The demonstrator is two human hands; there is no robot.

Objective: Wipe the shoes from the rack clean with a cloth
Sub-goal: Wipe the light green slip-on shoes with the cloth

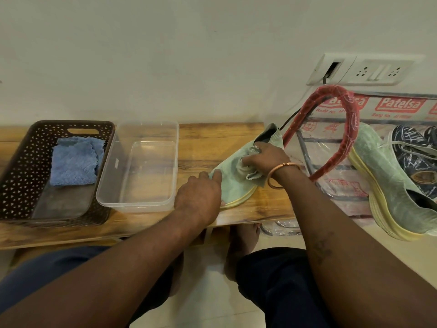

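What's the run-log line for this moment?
step: wiping | right hand: grips cloth on green shoe | left hand: presses its toe | surface: wooden bench

— Anything readable here?
— Yes. Up and to the right of the right hand [262, 159], the one gripping the cloth [250, 174], the plastic wrapping [387, 119] carries a red label [399, 104] with "Patelsa" in white.
— Only one?
— One whole. Another, nearer the hand, is half hidden behind the red tube [352, 129], and a third is cut off at the edge.
— Anything beneath?
— A red line that seems to start "Regd No.", its digits blurred. The lower red prints, right of the hand, can't be read.
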